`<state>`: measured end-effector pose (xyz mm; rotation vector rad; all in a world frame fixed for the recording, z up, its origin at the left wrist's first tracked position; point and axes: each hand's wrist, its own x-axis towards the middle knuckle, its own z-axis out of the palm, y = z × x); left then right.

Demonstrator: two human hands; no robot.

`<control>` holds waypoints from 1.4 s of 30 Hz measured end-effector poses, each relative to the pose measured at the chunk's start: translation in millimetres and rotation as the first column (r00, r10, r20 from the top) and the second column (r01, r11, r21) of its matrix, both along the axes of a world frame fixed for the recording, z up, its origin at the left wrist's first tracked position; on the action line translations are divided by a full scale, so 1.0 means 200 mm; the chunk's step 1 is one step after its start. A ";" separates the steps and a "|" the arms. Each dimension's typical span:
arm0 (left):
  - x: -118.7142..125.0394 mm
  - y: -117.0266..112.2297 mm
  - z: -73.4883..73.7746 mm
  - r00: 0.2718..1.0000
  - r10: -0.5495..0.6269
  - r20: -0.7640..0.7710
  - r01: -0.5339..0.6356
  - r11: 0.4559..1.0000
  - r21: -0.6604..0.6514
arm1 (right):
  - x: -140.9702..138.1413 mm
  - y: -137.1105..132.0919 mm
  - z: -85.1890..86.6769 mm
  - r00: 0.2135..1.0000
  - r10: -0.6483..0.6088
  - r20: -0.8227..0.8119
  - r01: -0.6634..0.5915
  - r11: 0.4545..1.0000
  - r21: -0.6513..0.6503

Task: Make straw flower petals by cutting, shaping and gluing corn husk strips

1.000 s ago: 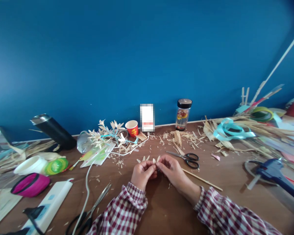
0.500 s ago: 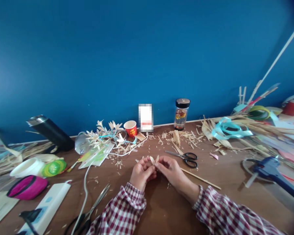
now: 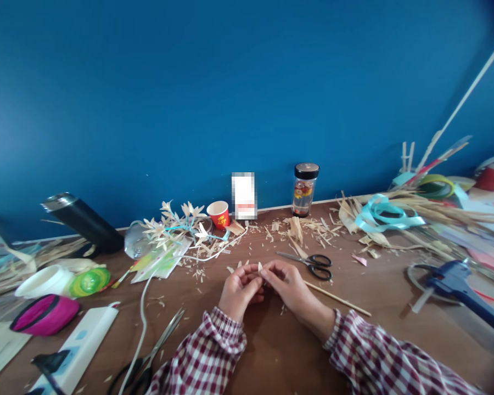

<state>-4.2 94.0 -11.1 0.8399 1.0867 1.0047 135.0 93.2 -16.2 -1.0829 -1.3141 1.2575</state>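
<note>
Head view: over the counter [image 3: 280,365], my left hand [image 3: 239,291] and right hand [image 3: 286,281], fingertips nearly closed, are pinching a sliver [image 3: 259,266] between them, presumably for steadiness, while scissors [image 3: 320,260] are lying handily near the right.

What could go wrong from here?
Small pale piece at the fingertips of the left hand and right hand could slip and get lost among similar scraps.

White cord crosses the handles of the scissors by the left sleeve; lifting them might snag it.
</note>
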 end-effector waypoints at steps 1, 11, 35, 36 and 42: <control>0.00 0.00 0.00 1.000 0.008 -0.007 -0.008 1.000 -0.002 | 0.00 0.00 0.00 1.000 -0.005 0.006 0.005 1.000 -0.004; 0.01 0.00 0.02 0.999 0.045 0.009 -0.045 0.999 -0.021 | -0.01 0.00 0.03 0.997 -0.056 -0.060 0.052 0.996 -0.075; 0.01 0.00 0.03 0.993 0.070 0.092 -0.058 0.991 -0.124 | -0.01 -0.01 0.03 0.999 -0.014 -0.050 0.013 1.000 -0.015; 0.00 0.00 0.02 0.993 0.069 0.091 -0.058 0.990 -0.126 | -0.01 -0.01 0.03 0.999 -0.021 -0.042 0.021 1.000 -0.015; 0.00 0.00 0.02 0.993 0.076 0.086 -0.067 0.992 -0.111 | -0.01 -0.01 0.02 0.999 -0.037 -0.015 0.036 0.999 -0.016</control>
